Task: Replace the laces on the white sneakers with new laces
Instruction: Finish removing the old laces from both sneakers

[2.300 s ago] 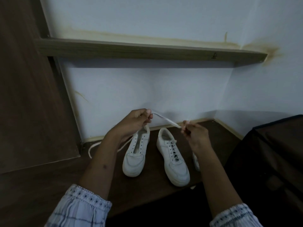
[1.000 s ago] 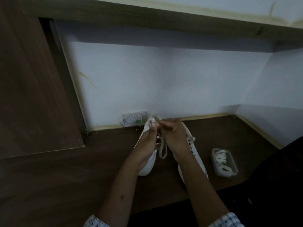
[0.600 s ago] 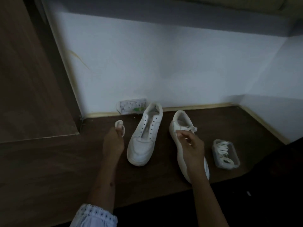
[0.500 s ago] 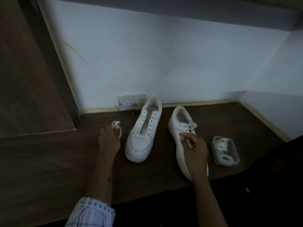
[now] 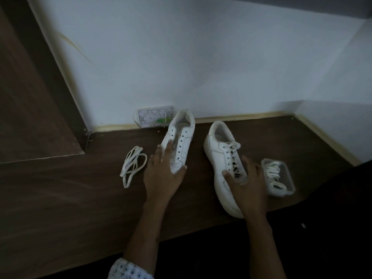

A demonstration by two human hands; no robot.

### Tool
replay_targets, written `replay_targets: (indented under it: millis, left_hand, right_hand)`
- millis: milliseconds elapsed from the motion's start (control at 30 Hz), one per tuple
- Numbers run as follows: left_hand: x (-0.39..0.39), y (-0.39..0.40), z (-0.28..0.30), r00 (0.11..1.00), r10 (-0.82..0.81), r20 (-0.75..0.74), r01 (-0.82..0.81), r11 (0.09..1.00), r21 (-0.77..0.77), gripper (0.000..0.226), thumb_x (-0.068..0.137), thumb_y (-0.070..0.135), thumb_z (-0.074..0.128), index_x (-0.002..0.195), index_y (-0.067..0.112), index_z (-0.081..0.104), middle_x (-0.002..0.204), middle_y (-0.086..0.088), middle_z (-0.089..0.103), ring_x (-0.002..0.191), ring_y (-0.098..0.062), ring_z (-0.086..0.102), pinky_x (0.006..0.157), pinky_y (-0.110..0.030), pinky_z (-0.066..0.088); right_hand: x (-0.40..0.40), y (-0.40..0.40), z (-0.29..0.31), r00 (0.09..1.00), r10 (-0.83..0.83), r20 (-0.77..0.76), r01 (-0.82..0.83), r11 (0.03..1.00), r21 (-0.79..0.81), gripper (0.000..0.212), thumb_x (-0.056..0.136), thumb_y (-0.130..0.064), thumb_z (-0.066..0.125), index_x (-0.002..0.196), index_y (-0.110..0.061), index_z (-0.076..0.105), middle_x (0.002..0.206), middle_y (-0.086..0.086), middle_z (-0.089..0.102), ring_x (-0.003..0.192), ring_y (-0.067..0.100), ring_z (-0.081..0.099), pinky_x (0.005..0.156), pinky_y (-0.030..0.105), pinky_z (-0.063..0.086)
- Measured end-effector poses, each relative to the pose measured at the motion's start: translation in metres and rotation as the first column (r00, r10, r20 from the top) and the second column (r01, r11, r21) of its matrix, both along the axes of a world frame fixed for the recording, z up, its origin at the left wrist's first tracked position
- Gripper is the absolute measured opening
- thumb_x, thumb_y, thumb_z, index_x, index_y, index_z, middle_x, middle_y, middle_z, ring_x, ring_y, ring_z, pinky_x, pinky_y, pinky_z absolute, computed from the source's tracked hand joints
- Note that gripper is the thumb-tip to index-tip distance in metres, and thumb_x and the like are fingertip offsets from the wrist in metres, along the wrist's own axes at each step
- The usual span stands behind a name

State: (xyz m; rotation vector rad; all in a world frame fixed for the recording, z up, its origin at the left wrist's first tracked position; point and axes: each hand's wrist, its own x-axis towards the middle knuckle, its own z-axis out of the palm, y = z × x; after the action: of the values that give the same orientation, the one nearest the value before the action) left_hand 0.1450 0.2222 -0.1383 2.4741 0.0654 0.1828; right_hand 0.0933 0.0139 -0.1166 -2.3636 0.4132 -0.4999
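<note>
Two white sneakers stand on the dark wooden desk [image 5: 60,208]. The left sneaker [image 5: 180,140] has bare eyelets and no lace. My left hand [image 5: 163,174] lies over its toe with fingers spread. A loose white lace [image 5: 132,165] lies in a bundle on the desk just left of that hand. The right sneaker [image 5: 223,158] is still laced. My right hand [image 5: 247,182] rests on its forefoot, fingers extended over the lacing. A clear plastic box [image 5: 278,177] with coiled white laces sits right beside that hand.
The white wall [image 5: 201,67] runs close behind the sneakers, with a wall socket plate [image 5: 153,117] at desk level. A dark wooden panel [image 5: 30,117] closes the left side. The desk's front edge lies near my forearms, with darkness below.
My left hand let go of the removed lace, which now lies on the desk, and moved right onto the unlaced sneaker. My right hand slid down the laced sneaker.
</note>
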Motion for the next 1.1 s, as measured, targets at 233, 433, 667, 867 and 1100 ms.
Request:
replay_targets:
  millis: [233, 433, 667, 867, 1100]
  left_hand:
    - [-0.013, 0.001, 0.005, 0.999, 0.052, 0.006, -0.051, 0.997, -0.055, 0.085, 0.086, 0.048, 0.062, 0.151, 0.046, 0.008, 0.161, 0.001, 0.018, 0.144, -0.029, 0.024, 0.109, -0.051, 0.034]
    - [-0.021, 0.008, 0.012, 0.998, 0.053, -0.045, -0.055, 0.998, -0.040, 0.093, 0.078, 0.047, 0.070, 0.150, 0.040, 0.012, 0.156, -0.004, 0.024, 0.137, -0.034, 0.032, 0.103, -0.058, 0.037]
    - [-0.010, -0.027, 0.040, 0.933, 0.000, 0.360, 0.018, 0.999, -0.045, 0.052, 0.090, 0.044, 0.062, 0.137, 0.027, 0.050, 0.141, -0.003, 0.041, 0.131, -0.024, 0.030, 0.103, -0.043, 0.034]
    - [0.008, -0.060, 0.025, 0.851, -0.200, 0.486, 0.260, 0.964, -0.058, 0.020, 0.092, 0.018, 0.064, 0.111, 0.018, 0.070, 0.112, 0.001, 0.062, 0.100, -0.015, 0.056, 0.084, -0.033, 0.051]
    - [0.006, -0.065, 0.020, 0.888, -0.269, 0.374, 0.299, 0.954, -0.023, 0.036, 0.089, 0.032, 0.033, 0.110, 0.017, 0.058, 0.124, -0.003, 0.051, 0.103, -0.020, 0.049, 0.082, -0.040, 0.050]
  right_hand:
    - [0.002, 0.017, 0.002, 0.991, 0.059, -0.120, -0.053, 0.997, 0.052, 0.082, 0.071, -0.064, 0.070, 0.142, -0.038, 0.039, 0.139, -0.005, 0.047, 0.126, 0.015, 0.046, 0.092, 0.033, 0.043]
    - [-0.010, 0.053, 0.000, 0.994, 0.037, -0.101, -0.036, 0.999, 0.015, 0.078, 0.067, -0.071, 0.068, 0.135, -0.045, 0.038, 0.132, -0.009, 0.041, 0.121, 0.013, 0.042, 0.083, 0.031, 0.040]
    - [0.008, 0.041, 0.000, 0.986, 0.059, 0.155, -0.082, 0.986, 0.144, 0.049, 0.084, -0.065, 0.053, 0.122, -0.035, 0.051, 0.123, -0.012, 0.049, 0.116, 0.012, 0.049, 0.095, 0.043, 0.045]
    - [0.022, 0.039, -0.008, 0.928, 0.175, 0.330, -0.245, 0.952, 0.184, 0.031, 0.096, -0.039, 0.051, 0.126, -0.032, 0.056, 0.120, -0.009, 0.051, 0.110, 0.008, 0.053, 0.090, 0.026, 0.047]
    - [0.027, 0.042, 0.001, 0.915, 0.105, 0.389, -0.225, 0.934, 0.277, 0.012, 0.093, -0.020, 0.061, 0.104, -0.016, 0.065, 0.110, -0.007, 0.054, 0.096, -0.001, 0.058, 0.079, 0.010, 0.046]
